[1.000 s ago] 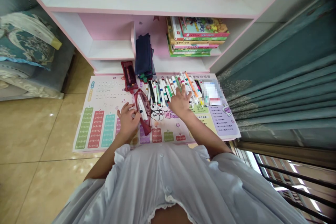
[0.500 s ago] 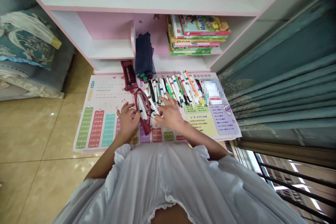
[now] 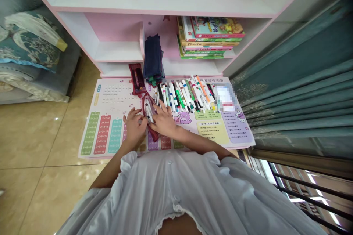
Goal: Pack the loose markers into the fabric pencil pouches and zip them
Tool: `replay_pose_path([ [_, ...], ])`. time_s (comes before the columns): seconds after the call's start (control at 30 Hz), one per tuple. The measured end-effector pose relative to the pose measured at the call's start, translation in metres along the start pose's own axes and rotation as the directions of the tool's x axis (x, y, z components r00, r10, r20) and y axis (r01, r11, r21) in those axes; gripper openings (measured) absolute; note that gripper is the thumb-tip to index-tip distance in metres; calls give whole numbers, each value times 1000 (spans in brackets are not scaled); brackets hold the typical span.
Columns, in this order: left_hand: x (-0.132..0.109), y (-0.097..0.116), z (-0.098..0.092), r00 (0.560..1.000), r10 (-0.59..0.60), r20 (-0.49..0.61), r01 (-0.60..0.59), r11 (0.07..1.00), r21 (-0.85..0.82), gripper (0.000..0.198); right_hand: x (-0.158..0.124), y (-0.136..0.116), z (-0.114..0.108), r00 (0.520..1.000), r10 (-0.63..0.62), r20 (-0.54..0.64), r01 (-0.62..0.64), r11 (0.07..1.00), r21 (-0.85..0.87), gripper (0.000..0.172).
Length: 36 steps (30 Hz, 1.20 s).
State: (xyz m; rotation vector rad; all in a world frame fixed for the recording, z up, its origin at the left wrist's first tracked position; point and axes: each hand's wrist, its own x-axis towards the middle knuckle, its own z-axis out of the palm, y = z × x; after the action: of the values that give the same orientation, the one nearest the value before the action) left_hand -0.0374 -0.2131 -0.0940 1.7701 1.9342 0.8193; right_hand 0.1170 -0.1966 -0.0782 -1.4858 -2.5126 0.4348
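Observation:
A dark red mesh pencil pouch lies with its mouth spread apart, and white markers show inside. My left hand is at the pouch's left side, thumb and fingers closed on its edge. Across the right side of the opening reaches my right hand, its fingers closed on a white marker that is partly hidden beneath them. Just beyond that hand, a row of loose markers in several colours spreads over the desk mat.
Behind the first pouch lies a second red pouch with pens inside. A stack of dark blue mesh pouches leans by the shelf divider. Books are piled on the shelf. A blurred, phone-like object lies on the printed desk mat.
My right hand has moved left from the near edge of the marker row to the pouch, bringing a white marker into its opening. My left hand stays at the pouch's edge.

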Motion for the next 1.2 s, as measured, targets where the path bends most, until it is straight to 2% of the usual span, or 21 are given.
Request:
replay_pose_path([
  [0.17, 0, 2, 0, 1000, -9, 12, 8, 1000, 6, 21, 1, 6, 5, 1000, 10, -4, -10, 1000, -4, 24],
  [0.27, 0, 4, -1, 1000, -10, 16, 10, 1000, 4, 22, 1, 15, 1, 995, 22, -94, -19, 999, 30, 23],
  [0.33, 0, 3, -2, 1000, -15, 23, 15, 1000, 0, 22, 2, 27, -4, 974, 101, -204, -95, 995, 35, 25],
  [0.4, 1, 2, -1, 999, -22, 28, 22, 1000, -6, 22, 3, 43, -10, 926, 225, -303, -232, 973, 11, 26],
  [0.47, 1, 1, 0, 999, -24, 26, 25, 1000, -12, 22, 5, 60, -16, 877, 331, -347, -365, 930, -35, 26],
  [0.57, 1, -1, 2, 1000, -16, 14, 16, 1000, -21, 23, 6, 79, -20, 848, 403, -345, -458, 884, -94, 27],
  [0.87, 1, 1, 1, 1000, -20, 15, 21, 999, -30, 23, 7, 93, -14, 862, 403, -306, -465, 871, -161, 27],
  [1.1, 1, 0, 0, 1000, -16, 19, 17, 999, -31, 23, 11, 95, -22, 879, 399, -261, -452, 872, -188, 23],
  [1.2, 0, 0, -1, 1000, -8, 14, 9, 1000, -26, 23, 9, 91, -26, 887, 359, -289, -412, 900, -146, 18],
])
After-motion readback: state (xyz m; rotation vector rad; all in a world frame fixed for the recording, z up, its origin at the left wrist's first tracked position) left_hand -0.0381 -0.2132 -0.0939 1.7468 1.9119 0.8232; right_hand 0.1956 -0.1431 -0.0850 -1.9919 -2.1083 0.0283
